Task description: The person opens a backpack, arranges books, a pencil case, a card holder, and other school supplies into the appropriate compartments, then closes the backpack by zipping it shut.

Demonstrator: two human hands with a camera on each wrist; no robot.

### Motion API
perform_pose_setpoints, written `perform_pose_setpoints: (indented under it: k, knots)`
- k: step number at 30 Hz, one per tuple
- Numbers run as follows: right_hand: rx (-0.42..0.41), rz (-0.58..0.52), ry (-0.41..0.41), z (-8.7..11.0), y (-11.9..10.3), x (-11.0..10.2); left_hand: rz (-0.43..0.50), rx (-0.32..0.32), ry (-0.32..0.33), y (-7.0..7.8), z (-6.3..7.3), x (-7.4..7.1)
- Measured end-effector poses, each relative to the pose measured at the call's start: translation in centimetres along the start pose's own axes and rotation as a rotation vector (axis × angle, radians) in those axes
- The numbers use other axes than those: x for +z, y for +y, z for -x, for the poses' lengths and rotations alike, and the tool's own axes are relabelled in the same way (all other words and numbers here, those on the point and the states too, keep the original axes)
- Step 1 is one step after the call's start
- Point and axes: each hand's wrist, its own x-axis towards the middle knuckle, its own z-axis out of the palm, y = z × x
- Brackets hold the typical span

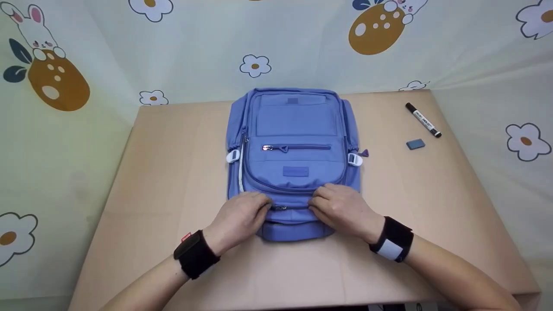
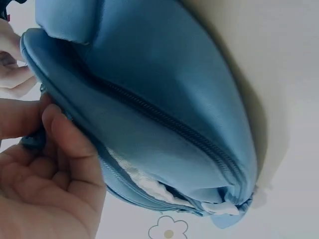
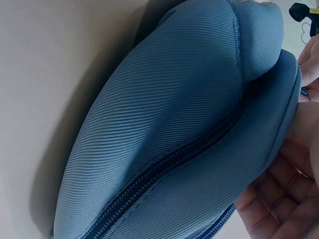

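Observation:
A blue backpack (image 1: 298, 121) lies flat on the table with its front facing up. At its lower front pocket (image 1: 298, 214), my left hand (image 1: 239, 218) pinches the left end of the zipper edge, close to a zipper slider (image 1: 280, 207). The left wrist view shows curled fingers (image 2: 75, 144) at the pocket's edge, with a blue pull tab (image 2: 34, 140) by the palm. Opposite, my right hand (image 1: 345, 209) pinches the same edge farther right. In the right wrist view, fingers (image 3: 279, 194) lie behind the fabric; their tips are partly hidden.
A black-and-white marker (image 1: 423, 120) and a small blue eraser (image 1: 415, 144) lie on the table (image 1: 173, 172) to the right of the backpack. Printed cloth (image 1: 207, 43) hangs behind the table and at both sides.

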Motion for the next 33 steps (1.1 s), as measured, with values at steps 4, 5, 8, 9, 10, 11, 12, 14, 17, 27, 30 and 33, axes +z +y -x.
perform_pose_setpoints:
  k: [4, 5, 8, 9, 10, 11, 12, 14, 17, 27, 30, 33]
  knots:
    - [0.012, 0.002, -0.024, 0.0, -0.1, -0.1, 0.011, -0.015, -0.006, 0.5, -0.4, 0.4]
    - [0.015, 0.003, -0.030, -0.1, -0.1, -0.1, 0.010, -0.012, -0.005, 0.5, -0.5, 0.6]
    - [0.017, 0.006, -0.034, -0.1, -0.2, -0.1, 0.005, 0.005, 0.015, 0.6, -0.7, 0.9]
    - [0.019, 0.006, -0.033, -0.1, -0.2, -0.1, 0.003, 0.014, 0.020, 0.7, -0.7, 0.9]
    - [0.021, 0.006, -0.031, -0.1, -0.2, -0.1, 0.002, 0.022, 0.027, 0.7, -0.7, 1.0]
    - [0.023, 0.007, -0.030, -0.1, -0.2, -0.1, 0.002, 0.026, 0.031, 0.7, -0.8, 1.0]
    - [0.027, 0.007, -0.029, -0.1, -0.2, -0.1, -0.001, 0.029, 0.036, 0.7, -0.8, 1.0]
    - [0.032, 0.006, -0.030, -0.1, -0.3, 0.0, -0.010, 0.032, 0.043, 0.7, -0.7, 0.9]
    - [0.033, 0.006, -0.039, -0.3, -0.4, 0.1, -0.020, 0.024, 0.048, 0.8, -0.6, 0.8]
    - [-0.064, 0.071, -0.058, -1.5, -1.2, 0.5, -0.039, 0.028, 0.051, 0.7, -0.1, 0.8]
    - [-0.070, 0.081, -0.046, -1.5, -1.2, 0.6, -0.070, 0.027, 0.034, 0.5, 0.0, 0.5]
    - [-0.066, 0.070, -0.026, -1.5, -1.1, 0.7, -0.090, 0.016, 0.033, -0.2, 0.3, 0.2]
